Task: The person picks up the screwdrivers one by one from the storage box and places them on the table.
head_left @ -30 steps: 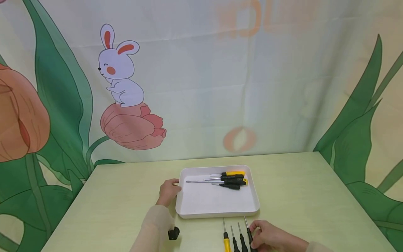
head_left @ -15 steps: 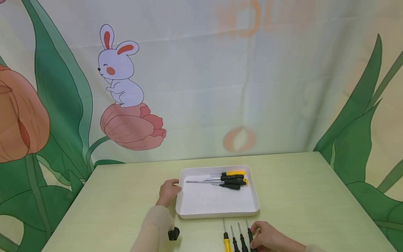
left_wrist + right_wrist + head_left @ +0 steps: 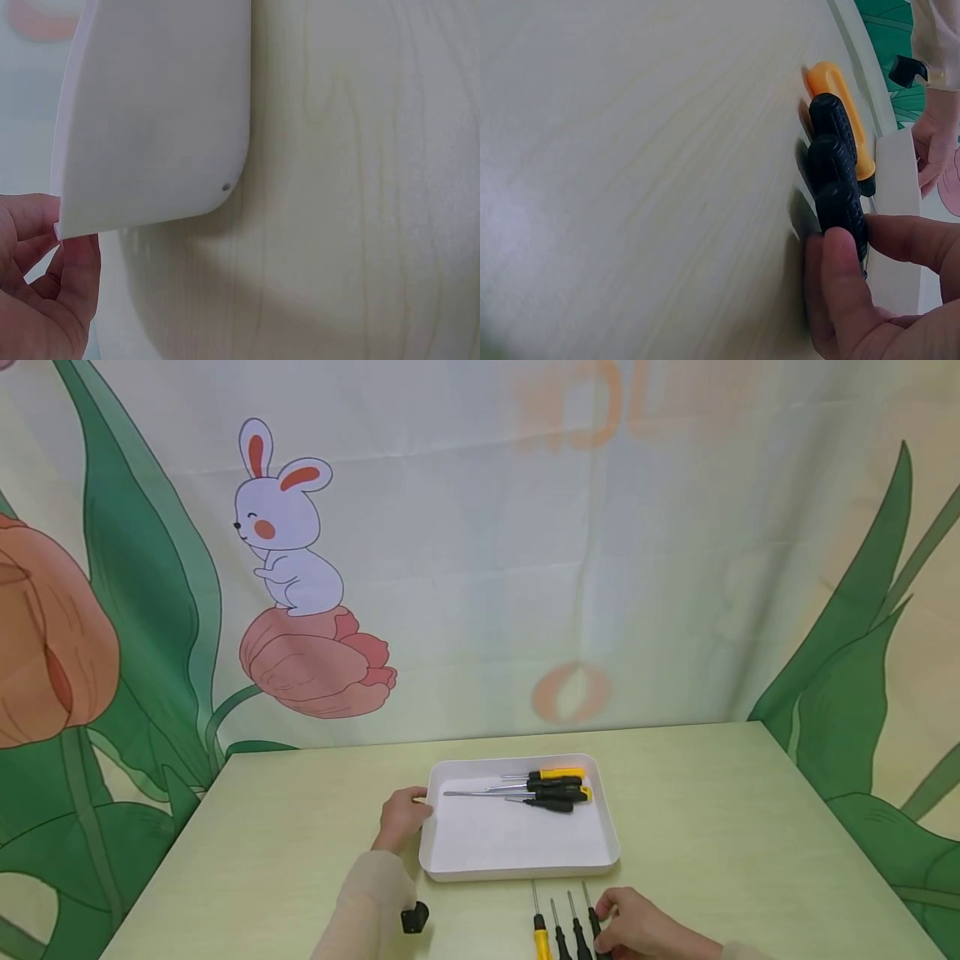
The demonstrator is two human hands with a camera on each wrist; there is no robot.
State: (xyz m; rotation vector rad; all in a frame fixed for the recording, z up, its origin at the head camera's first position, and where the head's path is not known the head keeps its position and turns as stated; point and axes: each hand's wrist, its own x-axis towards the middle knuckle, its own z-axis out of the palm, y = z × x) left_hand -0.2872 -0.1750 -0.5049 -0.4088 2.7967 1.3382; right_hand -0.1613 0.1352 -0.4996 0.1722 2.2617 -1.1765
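You face a curtained-off work spot, room type unclear: a pale-green, straight-edged, wood-grain table (image 3: pixel 720 810) at six o'clock, creased white rabbit-print fabric curtain (image 3: pixel 465 568) at twelve.

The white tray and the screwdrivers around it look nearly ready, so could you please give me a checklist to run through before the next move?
1. Tray steadied: ok, the left hand holds the left rim of the white tray.
2. Tool in hand: ok, the right hand pinches the handle of the rightmost black screwdriver.
3. Room in the tray: ok, its near part is bare.
4. Tools inside lying separately: not ok, the screwdrivers in the tray are bunched and partly overlap.
5. Held tip clear of the tray wall: cannot tell, the two look very close.
6. Firmness of either hold: cannot tell.
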